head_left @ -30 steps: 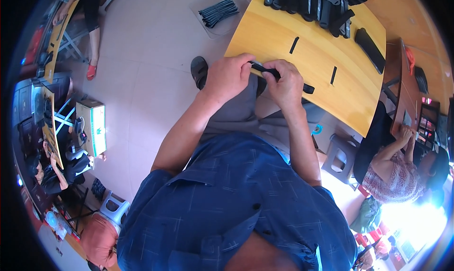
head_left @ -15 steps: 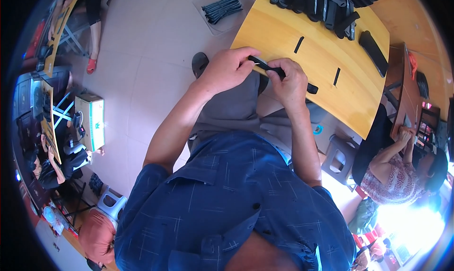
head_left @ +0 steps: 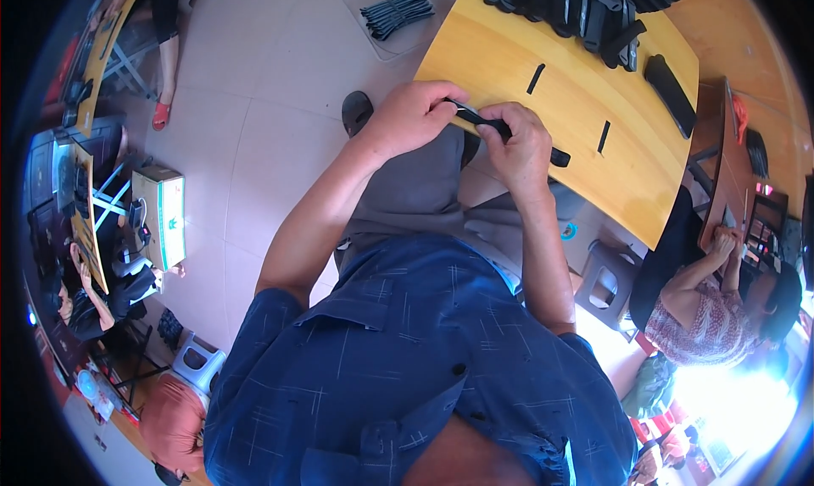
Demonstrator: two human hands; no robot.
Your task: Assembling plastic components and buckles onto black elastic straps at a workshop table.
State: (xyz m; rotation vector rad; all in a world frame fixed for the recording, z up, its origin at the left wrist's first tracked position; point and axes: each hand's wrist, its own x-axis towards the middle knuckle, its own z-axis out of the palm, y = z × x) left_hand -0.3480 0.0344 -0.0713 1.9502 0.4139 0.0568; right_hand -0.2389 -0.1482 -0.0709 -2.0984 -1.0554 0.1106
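My left hand [head_left: 413, 118] and my right hand [head_left: 520, 144] both grip a long, narrow black strap-like piece [head_left: 474, 114] over the near left edge of the wooden table [head_left: 632, 194]. The left fingers pinch its left end, where a small whitish bit shows. Right thumb and fingers close round it farther along, and its other end comes out beyond that hand. The piece's exact kind cannot be made out. Beyond the hands, a short black strip [head_left: 536, 78] and another black strip [head_left: 604, 137] lie apart on the tabletop.
A pile of black strap-like pieces [head_left: 581, 16] covers the table's far side, with a flat black piece [head_left: 670, 96] to its right. On the floor, a clear tray [head_left: 354, 17] holds a dark bundle [head_left: 397, 14]. One person [head_left: 708, 321] sits at right; others sit at left.
My left hand has shifted very slightly at the piece's left end. Both hands keep their grip, and the things on the table stay where they were.
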